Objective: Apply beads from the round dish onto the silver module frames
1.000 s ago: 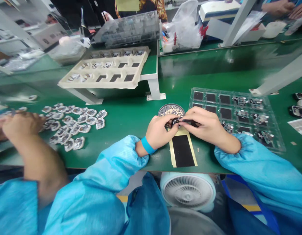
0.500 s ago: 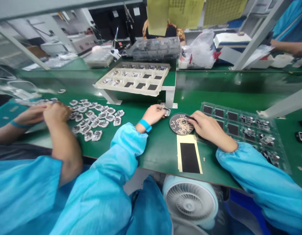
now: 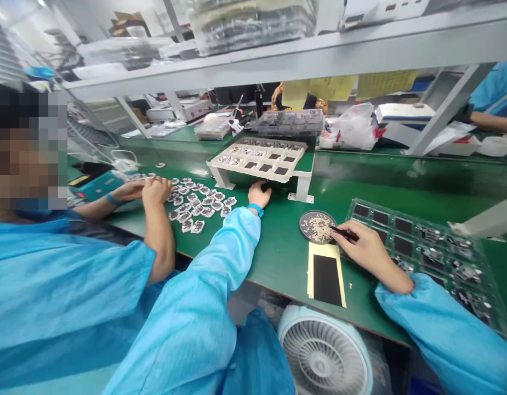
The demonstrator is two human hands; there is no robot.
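Note:
My left hand (image 3: 259,195) reaches forward on the green bench, just below the front edge of a raised cream tray (image 3: 214,163) with small parts in some compartments. Its fingertips are partly hidden, and I cannot make out anything in them. Black tweezers (image 3: 344,233) are pinched in my right hand (image 3: 365,247), their tip over the rim of a round dark dish (image 3: 305,235) of tiny beige pieces (image 3: 319,226). Below the dish, a black rectangle (image 3: 328,278) lies on yellow paper (image 3: 311,274).
Many small white-rimmed parts (image 3: 198,226) lie at the left, near a co-worker's hands (image 3: 154,192). A clear compartment tray (image 3: 494,285) with dark parts is at the right. Metal shelf legs (image 3: 446,112) stand behind, and a fan (image 3: 323,356) is below the bench edge.
The view has turned left and up. My left hand has moved from beside the dish to under the raised tray's edge; the small part once at its fingers no longer shows. The tweezers remain in my right hand.

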